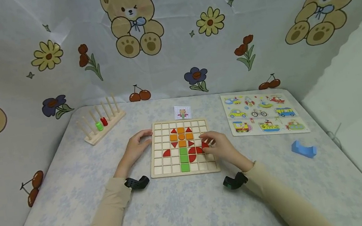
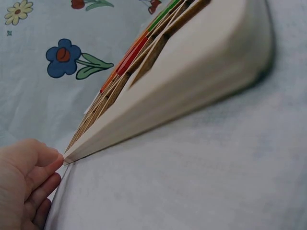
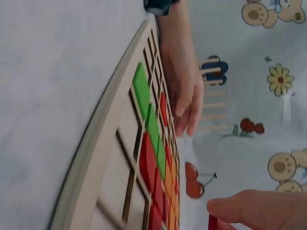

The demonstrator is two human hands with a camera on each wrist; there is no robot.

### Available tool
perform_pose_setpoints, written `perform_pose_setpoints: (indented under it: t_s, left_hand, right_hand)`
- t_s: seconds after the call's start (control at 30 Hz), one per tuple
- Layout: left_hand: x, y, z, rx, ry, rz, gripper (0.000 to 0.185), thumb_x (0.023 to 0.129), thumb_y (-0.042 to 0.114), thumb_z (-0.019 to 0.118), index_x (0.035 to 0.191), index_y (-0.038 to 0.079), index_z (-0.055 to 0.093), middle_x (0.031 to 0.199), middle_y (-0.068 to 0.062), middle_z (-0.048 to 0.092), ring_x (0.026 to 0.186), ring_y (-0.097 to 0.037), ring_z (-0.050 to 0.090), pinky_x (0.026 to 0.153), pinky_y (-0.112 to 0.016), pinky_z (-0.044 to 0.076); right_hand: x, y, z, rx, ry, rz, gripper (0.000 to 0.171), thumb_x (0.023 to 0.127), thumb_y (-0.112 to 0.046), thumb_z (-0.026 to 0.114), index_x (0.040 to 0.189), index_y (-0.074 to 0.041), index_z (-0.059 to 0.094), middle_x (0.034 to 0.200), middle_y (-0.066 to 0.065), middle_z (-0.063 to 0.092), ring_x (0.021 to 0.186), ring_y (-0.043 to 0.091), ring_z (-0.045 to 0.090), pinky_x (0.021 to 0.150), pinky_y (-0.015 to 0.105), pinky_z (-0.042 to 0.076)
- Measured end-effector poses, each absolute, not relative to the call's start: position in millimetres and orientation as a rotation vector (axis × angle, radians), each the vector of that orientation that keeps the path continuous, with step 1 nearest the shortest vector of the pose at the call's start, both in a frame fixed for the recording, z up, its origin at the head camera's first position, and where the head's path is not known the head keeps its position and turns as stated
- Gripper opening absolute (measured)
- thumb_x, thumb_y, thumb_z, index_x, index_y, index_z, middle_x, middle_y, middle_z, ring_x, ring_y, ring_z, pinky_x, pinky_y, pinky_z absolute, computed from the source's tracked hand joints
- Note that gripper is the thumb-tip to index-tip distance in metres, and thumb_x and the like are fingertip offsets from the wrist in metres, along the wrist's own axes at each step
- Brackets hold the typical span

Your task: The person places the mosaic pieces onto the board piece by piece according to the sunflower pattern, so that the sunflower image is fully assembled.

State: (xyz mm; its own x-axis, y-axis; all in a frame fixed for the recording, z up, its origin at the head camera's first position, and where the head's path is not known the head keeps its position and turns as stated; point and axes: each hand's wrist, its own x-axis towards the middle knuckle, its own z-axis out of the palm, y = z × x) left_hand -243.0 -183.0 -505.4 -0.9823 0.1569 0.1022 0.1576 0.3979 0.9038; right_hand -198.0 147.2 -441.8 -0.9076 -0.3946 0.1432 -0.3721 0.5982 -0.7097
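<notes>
A wooden grid board (image 1: 169,170) lies flat on the table, with orange, green and red tiles set in its squares. My left hand (image 1: 136,147) is at the board's left edge, fingertips touching its side; in the left wrist view the left hand (image 2: 24,179) meets the far end of that edge. Over the board's right side, my right hand (image 1: 223,147) pinches a red tile (image 3: 213,222) between thumb and fingers. Its full shape is hidden. Close by, a red quarter-round tile (image 1: 192,158) and green square tiles (image 1: 184,159) sit in the grid.
Behind the board lies a small pattern card (image 1: 178,115). A wooden peg stand (image 1: 93,139) with green and red beads is at the back left. To the right are a vehicle picture puzzle board (image 1: 250,100) and a blue curved block (image 1: 303,149).
</notes>
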Motion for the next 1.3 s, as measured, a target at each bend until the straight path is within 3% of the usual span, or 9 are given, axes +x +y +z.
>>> perform_pose_setpoints:
  t_s: [0.3, 0.6, 1.0, 1.17, 1.3]
  left_hand:
    - [-241.8, -178.7, -504.1, -0.294, -2.629, -1.714, 0.038, 0.094, 0.015, 0.059, 0.132, 0.011, 0.055, 0.127, -0.011, 0.060, 0.129, -0.026, 0.048, 0.112, -0.047, 0.033]
    - [-243.2, -180.0, -504.2, -0.306, -2.622, -1.705, 0.038, 0.094, 0.016, 0.060, 0.131, 0.010, 0.056, 0.126, -0.011, 0.061, 0.127, -0.026, 0.050, 0.111, -0.047, 0.035]
    - [-243.4, -181.5, -504.6, -0.288, -2.617, -1.699, 0.037, 0.094, 0.016, 0.061, 0.131, 0.012, 0.056, 0.126, -0.011, 0.062, 0.127, -0.025, 0.050, 0.111, -0.046, 0.035]
    - [-243.6, -182.1, -504.5, -0.298, -2.613, -1.697, 0.038, 0.094, 0.016, 0.060, 0.131, 0.011, 0.056, 0.126, -0.012, 0.061, 0.127, -0.026, 0.050, 0.111, -0.047, 0.034]
    - [-243.4, -182.8, -505.3, -0.282, -2.621, -1.693, 0.038, 0.094, 0.017, 0.060, 0.131, 0.011, 0.056, 0.127, -0.011, 0.061, 0.127, -0.026, 0.050, 0.111, -0.047, 0.035]
  right_hand:
    - [-206.5, 74.4, -451.2, -0.756, 2.656, -1.194, 0.033, 0.082, -0.003, 0.071, 0.114, 0.000, 0.065, 0.102, 0.012, 0.067, 0.085, 0.020, 0.060, 0.074, 0.026, 0.051]
    - [-207.5, 54.0, -457.0, -0.775, 2.655, -1.144, 0.036, 0.082, 0.001, 0.070, 0.117, 0.002, 0.063, 0.101, 0.012, 0.065, 0.087, 0.021, 0.058, 0.076, 0.027, 0.050]
    - [-198.6, 59.6, -456.1, -0.859, 2.663, -1.113, 0.034, 0.087, -0.006, 0.067, 0.119, 0.000, 0.062, 0.112, 0.012, 0.065, 0.095, 0.022, 0.058, 0.086, 0.035, 0.051]
    - [-187.3, 86.6, -452.5, -0.791, 2.697, -1.158, 0.034, 0.089, -0.009, 0.065, 0.122, -0.003, 0.062, 0.118, 0.011, 0.064, 0.105, 0.024, 0.059, 0.093, 0.041, 0.051]
    - [-176.6, 125.1, -451.4, -0.691, 2.788, -1.205, 0.031, 0.086, -0.006, 0.066, 0.117, 0.000, 0.063, 0.112, 0.014, 0.066, 0.101, 0.027, 0.060, 0.089, 0.044, 0.052]
